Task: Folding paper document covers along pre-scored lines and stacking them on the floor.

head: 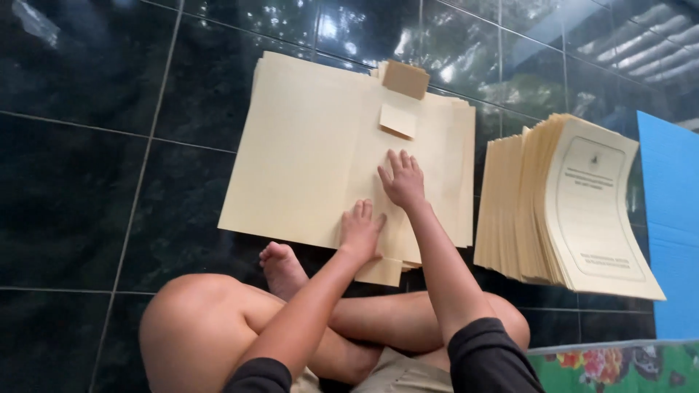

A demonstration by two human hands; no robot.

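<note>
Both open palms, left hand (360, 231) and right hand (403, 180), press flat on the wide cream paper folder sheet (306, 153), apparently creasing it, with a small tan card tab (398, 119) at twelve o'clock likely needing attention next.

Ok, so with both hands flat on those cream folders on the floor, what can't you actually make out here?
All in the head view:
- Print on the right stack: too small and curved away.
- Folder stack count: sheets overlap, and the hands, left and right, hide part of the top one.
- Blue sheet: cut off by the right edge.
- Flowered cloth: cut off at the bottom edge.
</note>
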